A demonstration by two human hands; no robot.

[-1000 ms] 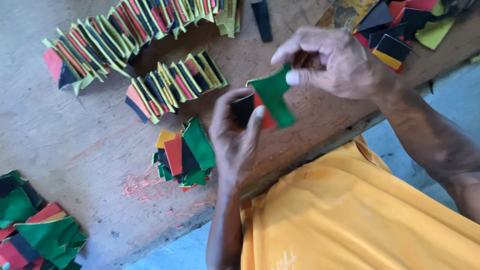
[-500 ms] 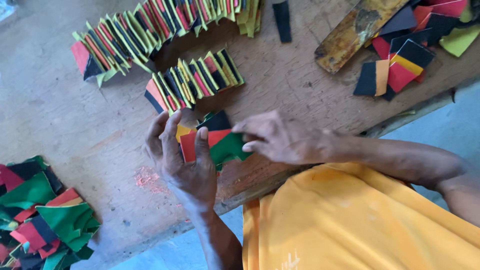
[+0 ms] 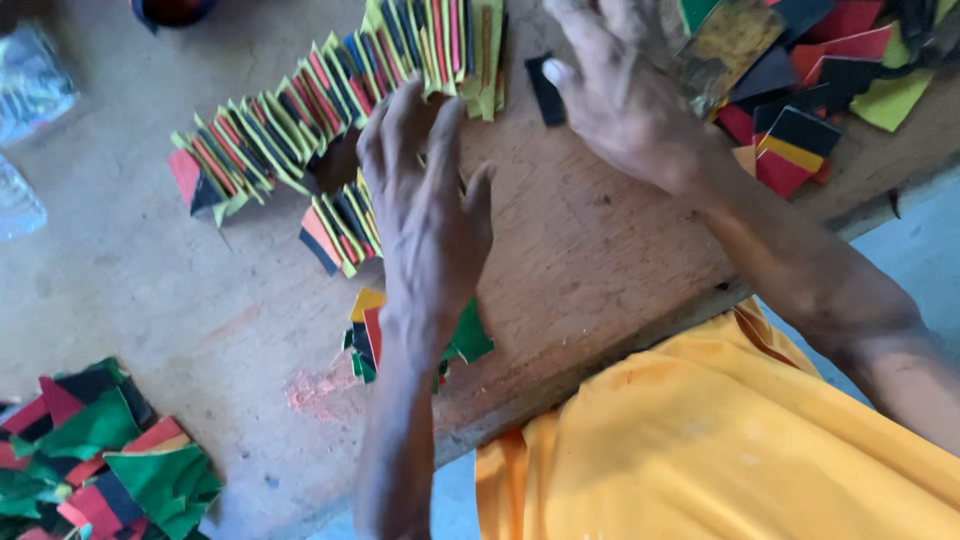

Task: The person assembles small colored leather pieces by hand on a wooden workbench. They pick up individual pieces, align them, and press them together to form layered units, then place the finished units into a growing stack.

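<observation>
My left hand [image 3: 425,215] lies flat, fingers spread, over a short row of folded red, black, yellow and green fabric pieces [image 3: 338,225] on the wooden table [image 3: 580,260]. A small stack of the same coloured pieces [image 3: 368,335] sits partly under my left wrist. My right hand [image 3: 620,95] reaches toward the far side, fingers near a small black piece [image 3: 543,90] and the end of a long fanned row of folded pieces [image 3: 330,100]. Neither hand visibly holds anything.
Loose coloured pieces [image 3: 810,80] and a worn wooden block [image 3: 725,40] lie at the far right. A heap of red, green and black cloth [image 3: 95,460] sits at the lower left. A dark bowl [image 3: 170,10] and clear plastic [image 3: 35,90] are at the upper left.
Both hands let go of the pieces they held near the small stack and moved away from me, the left onto the short row, the right toward the black piece.
</observation>
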